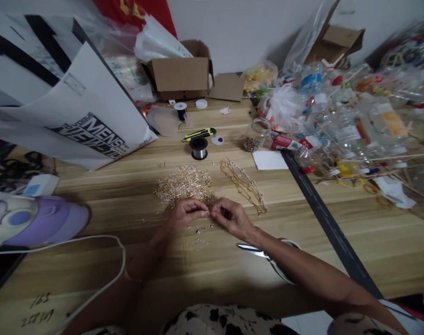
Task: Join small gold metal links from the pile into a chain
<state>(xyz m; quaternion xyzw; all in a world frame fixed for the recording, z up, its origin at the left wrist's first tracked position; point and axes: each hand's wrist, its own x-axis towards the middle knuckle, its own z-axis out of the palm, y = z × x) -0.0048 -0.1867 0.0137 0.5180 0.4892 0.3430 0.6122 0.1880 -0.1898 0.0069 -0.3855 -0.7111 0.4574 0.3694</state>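
My left hand [191, 213] and my right hand [229, 216] meet at the fingertips, each in a pinch. Something tiny shows at the left fingertips; what the right fingers hold is too small to tell. Just beyond them lies a pile of gold and silver beaded pieces [184, 184]. Gold and silver chains [245, 186] are laid out to the right of the pile. Short chain pieces [202, 243] rest on the wooden table [163, 288] nearer my body. Scissors [255, 251] lie partly under my right forearm.
Behind the pile are a wire spool [198, 149], a yellow cutter [198, 135] and a jar of beads [255, 136]. A white paper bag [75, 107] stands left, above a purple appliance [54, 221]. Plastic bottles [351, 125] crowd the right. A cardboard box [180, 74] sits behind.
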